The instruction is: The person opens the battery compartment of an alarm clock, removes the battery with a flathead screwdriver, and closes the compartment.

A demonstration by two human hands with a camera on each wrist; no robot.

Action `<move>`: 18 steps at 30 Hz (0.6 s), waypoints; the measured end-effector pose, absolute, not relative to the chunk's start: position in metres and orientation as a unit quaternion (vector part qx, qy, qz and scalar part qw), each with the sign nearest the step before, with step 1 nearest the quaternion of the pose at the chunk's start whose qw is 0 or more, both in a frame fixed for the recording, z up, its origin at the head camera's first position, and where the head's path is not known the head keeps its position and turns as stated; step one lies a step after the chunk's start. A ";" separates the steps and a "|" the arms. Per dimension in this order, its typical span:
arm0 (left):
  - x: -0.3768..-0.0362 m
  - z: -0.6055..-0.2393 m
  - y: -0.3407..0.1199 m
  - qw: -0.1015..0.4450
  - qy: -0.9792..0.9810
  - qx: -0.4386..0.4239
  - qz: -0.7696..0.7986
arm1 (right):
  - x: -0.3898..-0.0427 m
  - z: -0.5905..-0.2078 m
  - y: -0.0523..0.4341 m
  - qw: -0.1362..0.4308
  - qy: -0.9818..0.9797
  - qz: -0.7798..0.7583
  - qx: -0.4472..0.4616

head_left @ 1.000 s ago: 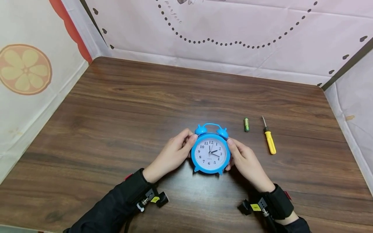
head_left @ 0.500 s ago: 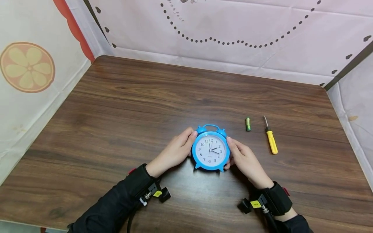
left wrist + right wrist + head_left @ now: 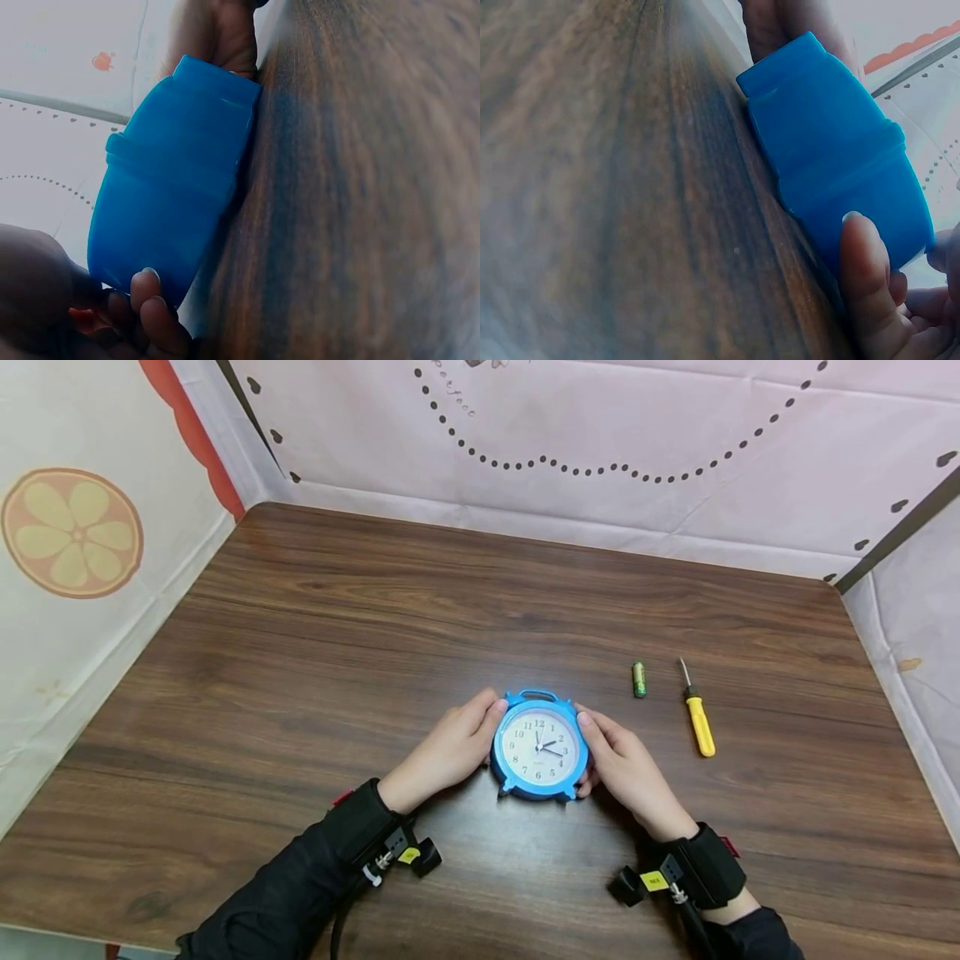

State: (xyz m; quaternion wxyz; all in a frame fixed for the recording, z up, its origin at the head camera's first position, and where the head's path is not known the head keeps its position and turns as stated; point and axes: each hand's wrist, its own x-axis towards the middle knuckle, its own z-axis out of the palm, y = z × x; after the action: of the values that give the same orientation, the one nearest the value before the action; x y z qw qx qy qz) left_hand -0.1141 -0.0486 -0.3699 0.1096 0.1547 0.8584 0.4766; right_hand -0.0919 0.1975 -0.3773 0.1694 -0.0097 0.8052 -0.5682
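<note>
While both hands close on it from either side, the scene reads as follows.

Alarm clock: the blue alarm clock sits on the wooden table near its front edge, dial facing up toward the head camera, bells at 12 o'clock, feet at 6 o'clock.

Left hand: the left hand grips the clock's rim at 9 o'clock, fingers curled round the casing; its fingertips press the blue side.

Right hand: the right hand grips the rim at 3 o'clock, fingers curled, thumb laid on the blue shell.

Battery: a green battery lies at 2 o'clock from the clock, well apart.

Screwdriver: a yellow-handled screwdriver lies just beyond the battery, tip pointing to 12 o'clock.
</note>
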 end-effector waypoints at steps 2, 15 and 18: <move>-0.113 -0.370 -0.049 0.109 0.862 0.159 0.469 | -0.092 -0.377 0.197 0.169 0.808 -0.564 -0.012; -0.111 -0.369 -0.052 0.103 0.876 0.191 0.431 | -0.092 -0.379 0.197 0.177 0.817 -0.549 -0.016; -0.111 -0.369 -0.052 0.103 0.876 0.190 0.432 | -0.093 -0.379 0.197 0.175 0.818 -0.548 -0.019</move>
State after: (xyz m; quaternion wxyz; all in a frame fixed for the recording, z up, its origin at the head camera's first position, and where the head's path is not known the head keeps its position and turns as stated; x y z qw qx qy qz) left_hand -0.1113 -0.0515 -0.3693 0.1026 0.1901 0.8756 0.4321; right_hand -0.0926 0.1974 -0.3793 0.1750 -0.0185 0.8181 -0.5475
